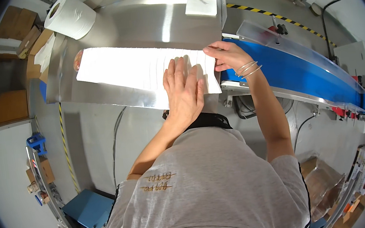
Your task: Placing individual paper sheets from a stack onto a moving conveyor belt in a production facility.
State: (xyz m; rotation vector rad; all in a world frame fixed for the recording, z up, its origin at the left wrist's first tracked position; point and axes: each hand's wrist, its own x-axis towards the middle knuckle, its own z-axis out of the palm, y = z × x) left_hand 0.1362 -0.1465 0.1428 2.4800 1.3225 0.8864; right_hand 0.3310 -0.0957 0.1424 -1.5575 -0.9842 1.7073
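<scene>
A long row of overlapping flat white sheets (118,67) lies across the metal table in front of me; whether they are paper or thin packets I cannot make out. My left hand (183,89) rests flat on the row near its right end, fingers stretched out. At the right end, my right hand (230,56) has its fingers closed around the edge of the end sheets. A small reddish round thing (78,60) shows partly from behind the row's left end.
A large white roll (70,16) stands at the table's far left. A white square stack (201,6) lies at the back of the metal table (136,20). To the right runs a blue conveyor belt (294,69) with a clear guard (282,39). Cardboard boxes (1,107) stand at left.
</scene>
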